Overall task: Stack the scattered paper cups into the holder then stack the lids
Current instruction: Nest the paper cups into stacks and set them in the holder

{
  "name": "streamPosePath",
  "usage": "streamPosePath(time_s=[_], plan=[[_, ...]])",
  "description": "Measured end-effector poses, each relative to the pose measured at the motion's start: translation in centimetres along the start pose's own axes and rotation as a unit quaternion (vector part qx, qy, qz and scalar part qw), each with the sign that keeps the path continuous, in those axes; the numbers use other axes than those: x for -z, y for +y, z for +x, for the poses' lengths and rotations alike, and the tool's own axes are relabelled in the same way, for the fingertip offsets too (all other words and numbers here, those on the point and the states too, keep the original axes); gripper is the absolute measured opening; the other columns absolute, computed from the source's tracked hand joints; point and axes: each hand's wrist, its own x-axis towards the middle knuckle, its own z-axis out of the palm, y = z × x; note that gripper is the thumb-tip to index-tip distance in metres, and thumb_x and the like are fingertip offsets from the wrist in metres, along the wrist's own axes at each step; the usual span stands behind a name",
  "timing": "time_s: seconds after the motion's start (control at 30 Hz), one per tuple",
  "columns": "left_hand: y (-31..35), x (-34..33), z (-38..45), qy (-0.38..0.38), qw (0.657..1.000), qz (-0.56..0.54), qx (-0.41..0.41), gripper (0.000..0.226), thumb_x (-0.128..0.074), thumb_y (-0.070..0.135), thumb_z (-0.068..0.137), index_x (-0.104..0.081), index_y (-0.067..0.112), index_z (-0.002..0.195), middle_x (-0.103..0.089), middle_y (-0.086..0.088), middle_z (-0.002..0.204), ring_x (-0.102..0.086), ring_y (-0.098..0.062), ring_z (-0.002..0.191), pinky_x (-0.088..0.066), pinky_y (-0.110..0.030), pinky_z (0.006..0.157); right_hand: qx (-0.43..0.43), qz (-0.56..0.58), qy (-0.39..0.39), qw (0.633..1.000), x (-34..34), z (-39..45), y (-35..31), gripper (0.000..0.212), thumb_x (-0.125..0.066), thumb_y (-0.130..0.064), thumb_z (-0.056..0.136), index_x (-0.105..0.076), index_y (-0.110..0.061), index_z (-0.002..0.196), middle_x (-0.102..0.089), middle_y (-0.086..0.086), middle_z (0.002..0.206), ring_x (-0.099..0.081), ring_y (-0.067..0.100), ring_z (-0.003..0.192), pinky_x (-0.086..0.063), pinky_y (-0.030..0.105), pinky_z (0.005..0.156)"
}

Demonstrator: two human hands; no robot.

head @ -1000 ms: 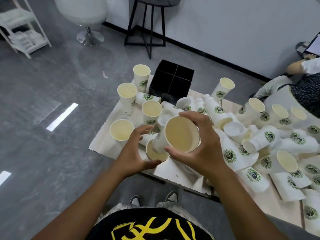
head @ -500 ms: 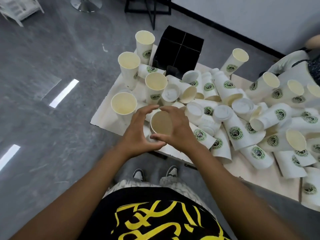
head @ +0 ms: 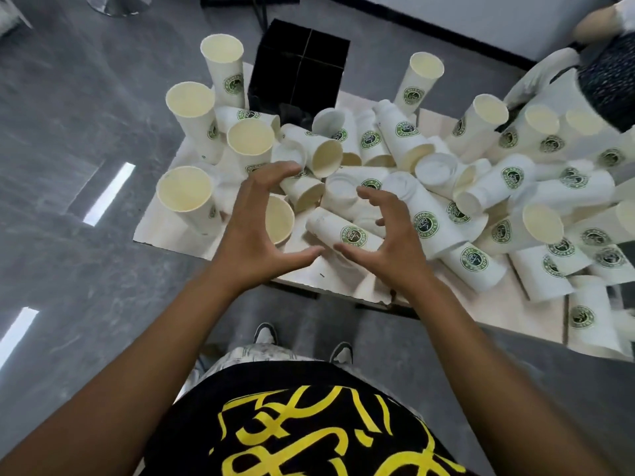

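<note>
Left of my left hand I see three upright cups: a near upright cup (head: 184, 190) just beside the wrist side of that hand, a taller one (head: 190, 100) beyond it, and a far upright cup (head: 222, 51) at the back corner of the worktop (head: 161, 231). Another open-mouthed cup (head: 250, 140) stands just past my left fingertips.

My left hand (head: 256, 231) hovers with fingers spread and arched, thumb pointing right, holding nothing. Partly under its palm sits a stacked cup (head: 280, 219), mouth up, showing on the hand's right edge. I cannot tell if the palm touches it.

Straight beyond my left hand, at the far edge of the worktop, is the black holder (head: 299, 68), divided into four compartments; I see no cups in it from here.

Between my two hands lies a fallen cup (head: 343, 231) on its side, logo up, its base toward the left hand. My thumbs nearly meet just in front of it.

My right hand (head: 388, 242) is likewise spread and clawed, gripping nothing, its fingers arched over the fallen cup and a white lid (head: 340, 194) just beyond.

Right of my right hand the heap of toppled cups (head: 508, 207) runs on across the worktop, with more lids among them, such as a pale one (head: 436, 170). Several cups stand upright behind the heap, well apart from my hands. At the far right edge a seated person (head: 608, 73) is partly in view.
</note>
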Motion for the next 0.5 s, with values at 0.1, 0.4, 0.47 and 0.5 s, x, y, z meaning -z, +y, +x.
streamPosePath(time_s=[0.1,0.4,0.47,0.5], plan=[[2.0,-3.3,0.9,-0.012,0.999,0.0,-0.031,0.096,-0.098,0.025,0.066,-0.042,0.016,0.144,-0.048,-0.007,0.146,-0.046,-0.025,0.14,-0.038,-0.04,0.116,-0.014,-0.004,0.02,1.0,2.7,-1.6,2.8,0.081,-0.09,-0.039,0.072,-0.049,-0.027,0.141,-0.052,-0.01,0.141,-0.048,0.017,0.13,-0.046,0.045,0.104],[-0.5,-13.5,1.9,-0.158,0.979,0.126,-0.003,0.085,-0.094,0.033,0.063,-0.057,0.018,0.139,-0.056,-0.004,0.145,-0.048,-0.022,0.14,-0.039,-0.045,0.115,-0.029,0.037,0.022,0.999,7.4,-4.3,10.6,0.08,-0.09,-0.032,0.073,-0.051,-0.025,0.142,-0.05,-0.016,0.139,-0.05,0.016,0.125,-0.049,0.048,0.1],[-1.6,-15.0,2.3,-0.196,0.967,0.162,-0.004,0.083,-0.09,0.033,0.062,-0.059,0.019,0.138,-0.057,-0.005,0.143,-0.052,-0.024,0.135,-0.039,-0.038,0.114,-0.042,0.043,0.039,0.997,8.2,-4.8,11.9,0.076,-0.089,-0.032,0.074,-0.052,-0.03,0.14,-0.045,-0.032,0.133,-0.054,0.017,0.122,-0.051,0.049,0.099],[-2.0,-15.7,2.5,-0.212,0.96,0.182,-0.012,0.082,-0.089,0.031,0.062,-0.06,0.019,0.137,-0.058,-0.006,0.143,-0.053,-0.024,0.132,-0.038,-0.032,0.111,-0.049,0.045,0.047,0.997,8.6,-5.0,12.6,0.075,-0.089,-0.032,0.074,-0.052,-0.032,0.139,-0.043,-0.036,0.131,-0.054,0.018,0.122,-0.051,0.048,0.099]])
